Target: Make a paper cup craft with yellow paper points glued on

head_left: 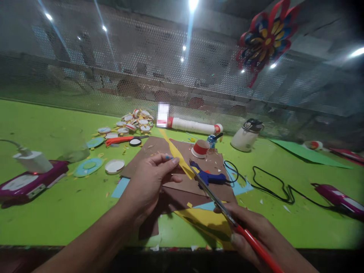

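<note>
My left hand (150, 182) pinches a long yellow paper strip (174, 153) between thumb and fingers, holding it up over the brown paper sheets (182, 182). My right hand (253, 231) grips red-handled scissors (216, 201); their blades reach up to the lower end of the strip near my left fingertips. A yellow paper sheet (207, 222) lies under the scissors at the table's near edge. A blue glue gun (209, 176) rests on the brown paper just behind the blades.
On the green table (57, 212): a pile of round paper badges (133, 123), a white roll (193, 126), a red-and-white tape roll (200, 148), a white jar (246, 136), black cable (273, 185), purple devices at left (28, 182) and right (338, 195). A paper flower (267, 36) hangs on the mesh wall.
</note>
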The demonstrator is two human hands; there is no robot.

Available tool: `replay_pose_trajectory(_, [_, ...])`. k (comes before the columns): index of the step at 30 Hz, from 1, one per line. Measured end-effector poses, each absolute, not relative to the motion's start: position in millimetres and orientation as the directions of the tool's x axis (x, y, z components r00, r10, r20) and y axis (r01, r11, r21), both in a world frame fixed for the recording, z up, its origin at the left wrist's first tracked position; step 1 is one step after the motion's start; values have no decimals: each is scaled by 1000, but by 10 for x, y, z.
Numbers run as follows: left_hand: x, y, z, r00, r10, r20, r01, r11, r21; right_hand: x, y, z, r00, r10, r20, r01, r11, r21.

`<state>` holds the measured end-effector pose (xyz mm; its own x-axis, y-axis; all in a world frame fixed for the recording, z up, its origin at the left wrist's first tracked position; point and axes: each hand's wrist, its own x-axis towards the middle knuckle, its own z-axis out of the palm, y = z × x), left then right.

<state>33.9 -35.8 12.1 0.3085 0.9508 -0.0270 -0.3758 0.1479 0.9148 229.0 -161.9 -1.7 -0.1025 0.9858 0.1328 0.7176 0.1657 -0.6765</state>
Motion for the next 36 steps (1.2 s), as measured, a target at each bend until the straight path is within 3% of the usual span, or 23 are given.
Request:
replay_pose_trajectory(8, [359,-402,139,290,957,-25,-390,142,910,2315,-1630,-53,-114,988,104,696,154,-701])
replay_pose_trajectory(15, [381,-390,159,300,952,-55,-398,177,900,2354,-1648,-81,-163,980,117,765,200,-612])
replay_pose_trajectory(20, [380,-382,173,343,932,-118,-355,245,902,2351,-1642,-90,-44,995,94,803,91,-589])
replay_pose_trajectory(29, [364,-283,57,471,882,0,-281,149,948,2496,-1512,-8,-107,994,-13,793,78,-604])
replay_pose_trajectory(36, [350,-281,55,528,847,58,-234,80,969,2376,-1554,48,-112,993,29,801,108,-589])
